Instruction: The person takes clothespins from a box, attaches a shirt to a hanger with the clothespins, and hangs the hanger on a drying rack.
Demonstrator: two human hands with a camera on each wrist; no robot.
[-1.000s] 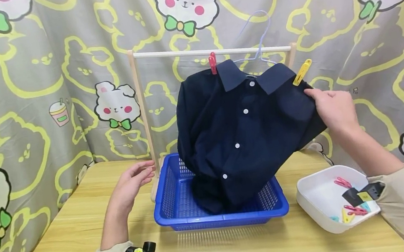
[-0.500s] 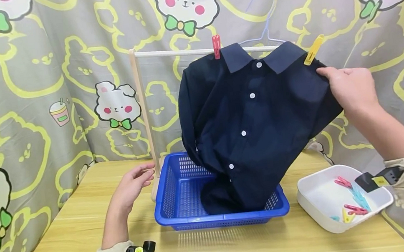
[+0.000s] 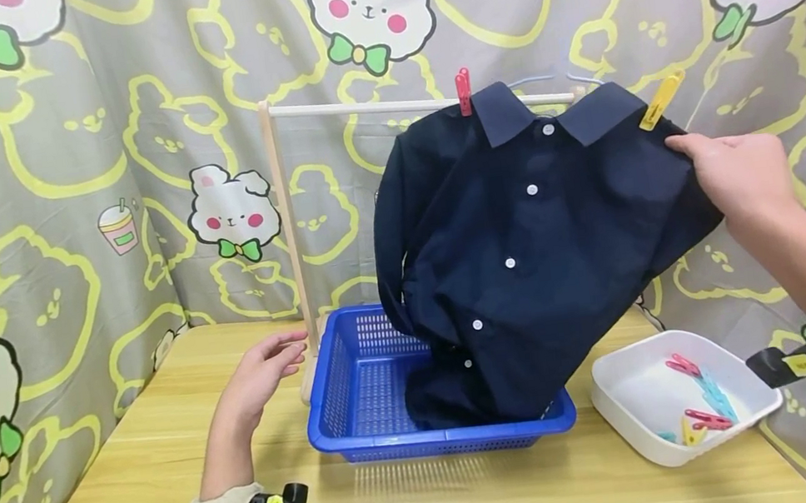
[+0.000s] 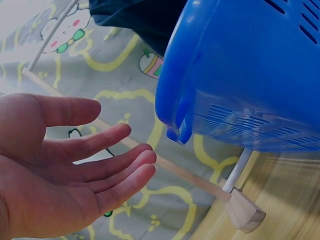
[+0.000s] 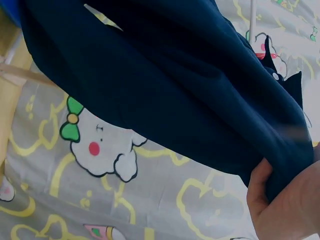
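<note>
A dark navy shirt (image 3: 526, 270) with white buttons hangs in front of the rack, its lower part inside the blue basket (image 3: 444, 435). My right hand (image 3: 744, 172) pinches the shirt's shoulder on the right. Just above that grip, a yellow clothespin (image 3: 662, 100) is clipped by the collar; a red clothespin (image 3: 464, 93) is clipped on the collar's other side. Behind the collar shows part of a pale blue hanger (image 3: 584, 79), its hook hard to make out. My left hand (image 3: 260, 378) is beside the basket's left wall, fingers extended, holding nothing.
A wooden rack with a white rod (image 3: 370, 105) stands behind the basket. To the right, a white tub (image 3: 622, 413) contains several red, blue and yellow clothespins. A patterned curtain (image 3: 159, 172) surrounds the wooden table (image 3: 137, 485).
My right hand has moved right and up, carrying the shirt along with its hanger and clothespins. The hanger's hook has dropped from its upright position. My left hand has hardly moved.
</note>
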